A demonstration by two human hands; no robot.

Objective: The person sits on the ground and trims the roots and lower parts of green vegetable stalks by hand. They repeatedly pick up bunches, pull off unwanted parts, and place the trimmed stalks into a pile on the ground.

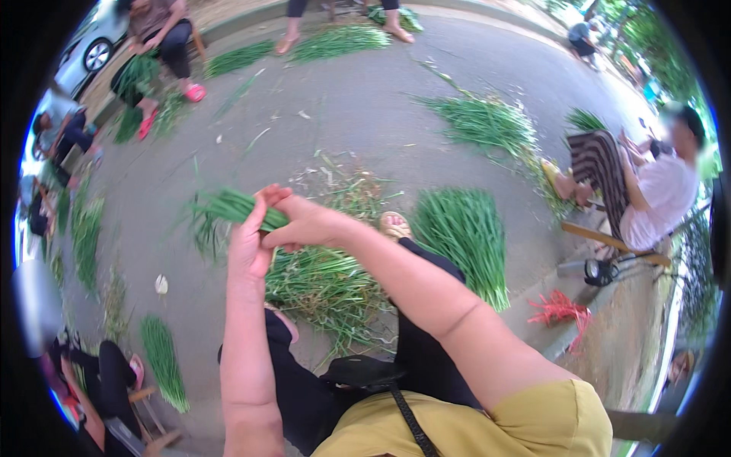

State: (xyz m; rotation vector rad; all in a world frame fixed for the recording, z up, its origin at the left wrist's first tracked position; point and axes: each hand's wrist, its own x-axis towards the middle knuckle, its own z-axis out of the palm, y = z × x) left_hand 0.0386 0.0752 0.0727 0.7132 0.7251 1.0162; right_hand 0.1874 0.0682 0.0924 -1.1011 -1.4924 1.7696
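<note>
A bunch of long green stalks, like garlic chives (231, 207), is held in front of me, its loose tips hanging to the left. My left hand (252, 237) is wrapped round the bunch from below. My right hand (300, 220) meets it from the right, fingers curled at the bunch's near end; whether it grips stalks too is hidden by the overlap. Beneath my hands, between my feet, lies a loose, tangled pile of the same greens (325, 285) with yellowed bits. To the right of my foot a neat, dense stack of chives (465, 240) rests on the pavement.
Dry trimmings (360, 191) lie beyond the pile. Red ties (562, 314) are at the right by the kerb. Another chive bundle (164, 363) lies at lower left, and a heap (485, 123) farther off. A seated person (657, 183) is at right; several others sit around.
</note>
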